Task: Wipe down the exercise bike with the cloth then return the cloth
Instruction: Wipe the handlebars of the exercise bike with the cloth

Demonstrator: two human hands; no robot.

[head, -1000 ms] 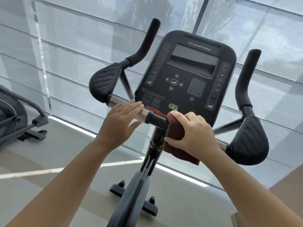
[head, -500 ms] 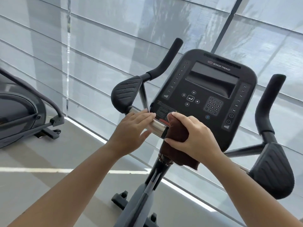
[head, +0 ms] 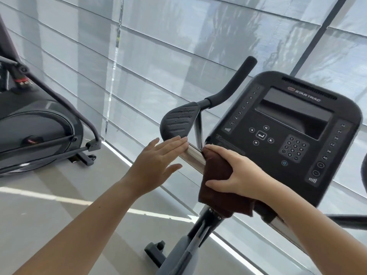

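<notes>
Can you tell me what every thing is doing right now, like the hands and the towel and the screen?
Left hand: open, fingers flat, tips at the shiny bar.
Right hand: gripping the cloth.
Cloth: brown, wrapped round the bar, lower edge hanging loose.
Shiny bar: bare between the hands.
Console screen: dark, off.
Left arm pad: uncovered, untouched.

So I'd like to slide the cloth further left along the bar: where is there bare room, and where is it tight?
Bare chrome bar shows between the left hand and the cloth in the right hand. Further left it is crowded: the left fingers lie over the bar by the elbow pad, and a strut meets the bar there.
</notes>
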